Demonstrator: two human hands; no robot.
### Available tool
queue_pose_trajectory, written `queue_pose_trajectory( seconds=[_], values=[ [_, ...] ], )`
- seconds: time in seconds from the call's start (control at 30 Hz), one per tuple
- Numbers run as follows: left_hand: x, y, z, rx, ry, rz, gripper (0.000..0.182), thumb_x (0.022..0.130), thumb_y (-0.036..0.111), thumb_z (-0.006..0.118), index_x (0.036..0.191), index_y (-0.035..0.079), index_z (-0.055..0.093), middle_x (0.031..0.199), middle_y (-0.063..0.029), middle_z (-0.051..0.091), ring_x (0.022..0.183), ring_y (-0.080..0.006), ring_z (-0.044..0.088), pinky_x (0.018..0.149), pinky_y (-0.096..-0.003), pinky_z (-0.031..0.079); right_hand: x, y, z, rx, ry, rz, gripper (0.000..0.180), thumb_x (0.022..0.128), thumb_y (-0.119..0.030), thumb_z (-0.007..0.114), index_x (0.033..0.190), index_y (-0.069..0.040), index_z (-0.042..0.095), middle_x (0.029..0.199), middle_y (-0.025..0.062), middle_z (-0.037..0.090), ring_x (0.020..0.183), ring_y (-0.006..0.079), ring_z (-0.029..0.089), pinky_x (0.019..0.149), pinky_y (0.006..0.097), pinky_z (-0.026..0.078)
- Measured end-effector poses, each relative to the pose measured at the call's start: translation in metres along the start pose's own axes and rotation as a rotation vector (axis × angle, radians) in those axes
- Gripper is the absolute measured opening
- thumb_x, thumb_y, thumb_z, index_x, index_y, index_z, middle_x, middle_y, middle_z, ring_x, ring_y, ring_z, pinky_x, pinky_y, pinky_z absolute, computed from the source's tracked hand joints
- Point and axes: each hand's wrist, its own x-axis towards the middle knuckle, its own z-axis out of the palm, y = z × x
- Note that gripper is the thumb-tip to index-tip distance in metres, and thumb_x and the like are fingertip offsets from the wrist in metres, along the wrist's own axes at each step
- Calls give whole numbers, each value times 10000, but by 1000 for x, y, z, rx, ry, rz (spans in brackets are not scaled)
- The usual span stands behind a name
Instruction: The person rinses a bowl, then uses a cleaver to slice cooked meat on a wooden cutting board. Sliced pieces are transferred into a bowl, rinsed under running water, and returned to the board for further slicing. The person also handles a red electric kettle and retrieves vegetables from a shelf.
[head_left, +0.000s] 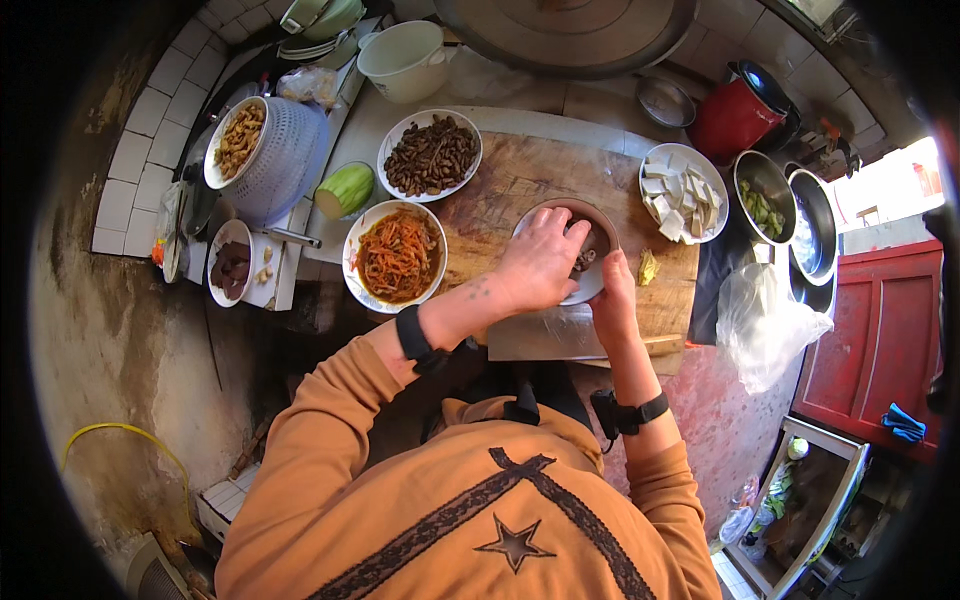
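Observation:
Over the wooden cutting board (510, 169), my right hand (617, 281) grips the right side of a bowl (600, 212) with a brown rim. My left hand (544, 255) reaches across the bowl's opening, fingers bent over the far rim; dark pieces of food (585, 259) show inside beside it. Whether the left fingers pinch anything is hidden. A cleaver's wide metal blade (547, 337) lies at the board's near edge, under my forearms. A small yellow-green scrap (648, 267) rests right of the bowl.
Left of the board stand a plate of shredded carrot (397, 255), a plate of brown pupae-like food (431, 156) and a peeled green vegetable (345, 190). To the right are a bowl of white tofu-like pieces (684, 193), metal bowls (765, 196) and a plastic bag (769, 322).

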Motion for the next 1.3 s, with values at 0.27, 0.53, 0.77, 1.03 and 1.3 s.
queue_pose_trajectory(
  seconds=[0.27, 0.53, 0.77, 1.03, 1.3],
  values=[
    [81, -61, 26, 149, 45, -81, 374, 692, 55, 589, 1060, 25, 527, 963, -175, 565, 930, -358, 535, 813, -401, 460, 97, -20, -5, -142, -157, 64, 551, 924, -281, 498, 1391, -95, 270, 1076, 47, 544, 764, 134, 586, 530, 298, 555],
    [110, -108, 36, -97, 76, -272, 384, 676, 87, 632, 1048, 3, 586, 975, -167, 625, 905, -326, 595, 802, -389, 476, 158, -5, -30, -311, -45, 133, 541, 878, -283, 583, 1331, -66, 382, 954, 74, 598, 658, 163, 595, 442, 284, 519],
    [108, -112, 25, -1010, 51, -638, 325, 752, 90, 630, 1050, -27, 579, 1015, -148, 622, 860, -258, 619, 734, -332, 511, 145, -2, -41, -1000, 291, -124, 532, 850, -291, 597, 1268, -8, 429, 1085, 167, 521, 969, 281, 534, 815, 354, 475],
    [67, -119, -6, -2037, -104, -638, 201, 852, 103, 491, 1026, 57, 579, 1035, -142, 613, 944, -304, 598, 734, -392, 509, 29, -44, -62, -813, -17, -301, 341, 807, -57, 615, 1141, -44, 546, 1092, 75, 501, 952, 154, 519, 637, 227, 489],
    [29, -106, 0, -1924, 1, -768, 201, 869, 163, 574, 1049, 75, 588, 988, -64, 625, 903, -231, 600, 685, -330, 515, -40, -27, -91, -1368, -2, -300, 377, 750, -39, 639, 1115, -28, 544, 1030, 123, 534, 943, 285, 538, 751, 351, 475]
  ],
)
